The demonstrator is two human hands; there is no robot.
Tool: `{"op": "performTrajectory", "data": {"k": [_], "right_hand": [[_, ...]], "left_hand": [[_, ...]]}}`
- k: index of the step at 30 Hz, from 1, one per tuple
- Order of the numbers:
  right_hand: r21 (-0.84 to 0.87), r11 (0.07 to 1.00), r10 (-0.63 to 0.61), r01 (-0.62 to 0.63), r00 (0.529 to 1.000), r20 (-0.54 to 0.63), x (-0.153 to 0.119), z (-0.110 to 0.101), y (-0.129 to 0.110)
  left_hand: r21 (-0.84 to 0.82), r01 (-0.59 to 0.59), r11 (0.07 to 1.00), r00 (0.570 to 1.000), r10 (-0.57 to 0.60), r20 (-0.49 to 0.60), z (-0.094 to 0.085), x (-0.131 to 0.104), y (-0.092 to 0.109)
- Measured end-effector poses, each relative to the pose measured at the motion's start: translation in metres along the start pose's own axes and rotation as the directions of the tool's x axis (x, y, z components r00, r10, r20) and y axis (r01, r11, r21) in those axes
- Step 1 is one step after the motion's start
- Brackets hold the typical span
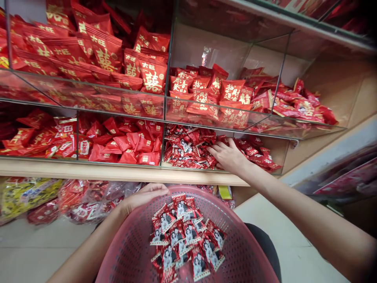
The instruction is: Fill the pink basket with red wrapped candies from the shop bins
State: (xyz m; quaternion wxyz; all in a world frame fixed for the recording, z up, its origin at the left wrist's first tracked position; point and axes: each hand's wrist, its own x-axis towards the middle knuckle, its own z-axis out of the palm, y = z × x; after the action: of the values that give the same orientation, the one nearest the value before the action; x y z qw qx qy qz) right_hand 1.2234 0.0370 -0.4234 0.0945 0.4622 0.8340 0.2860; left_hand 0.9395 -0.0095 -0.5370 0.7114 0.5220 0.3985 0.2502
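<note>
A pink perforated basket (pixel 129 251) is low in the view, with several red packets (pixel 191 232) bearing black-and-white pictures inside it. My left hand (pixel 149 196) grips the far left part of its rim, fingers along the edge. My right hand (pixel 228 155) reaches into the lower shelf compartment, its fingers spread over small red packets (pixel 184 147) at their right side. Similar packets lie around that hand, and its fingertips rest among them. Nothing can be seen held in it.
Glass-fronted shelves (pixel 206 177) hold larger red packets (pixel 103 51) above and more red packets (pixel 126 145) at lower left. Clear bags (pixel 85 200) of goods lie under the shelf, beside a yellow bag (pixel 32 192). Glass dividers separate the compartments.
</note>
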Motion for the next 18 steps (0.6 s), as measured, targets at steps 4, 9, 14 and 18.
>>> {"op": "performTrajectory", "data": {"k": [4, 9, 14, 18], "right_hand": [[-0.006, 1.000, -0.007, 0.007, 1.000, -0.003, 0.0023, 0.0054, 0.0008], [-0.019, 0.999, -0.027, 0.027, 1.000, -0.002, 0.0026, 0.0009, 0.0021], [-0.024, 0.999, -0.030, 0.030, 1.000, -0.005, 0.0022, 0.0034, 0.0018], [-0.030, 0.999, -0.037, 0.036, 0.999, -0.031, -0.0020, -0.0010, 0.0037]], "left_hand": [[0.014, -0.014, 1.000, 1.000, 0.014, 0.007, -0.0014, 0.0007, -0.0004], [0.022, -0.013, 1.000, 1.000, 0.013, 0.010, -0.0025, 0.0033, -0.0034], [0.030, -0.011, 0.999, 1.000, 0.011, 0.012, -0.0017, 0.0028, -0.0020], [0.055, -0.012, 0.998, 1.000, 0.011, 0.018, -0.0025, 0.0026, -0.0012]]}}
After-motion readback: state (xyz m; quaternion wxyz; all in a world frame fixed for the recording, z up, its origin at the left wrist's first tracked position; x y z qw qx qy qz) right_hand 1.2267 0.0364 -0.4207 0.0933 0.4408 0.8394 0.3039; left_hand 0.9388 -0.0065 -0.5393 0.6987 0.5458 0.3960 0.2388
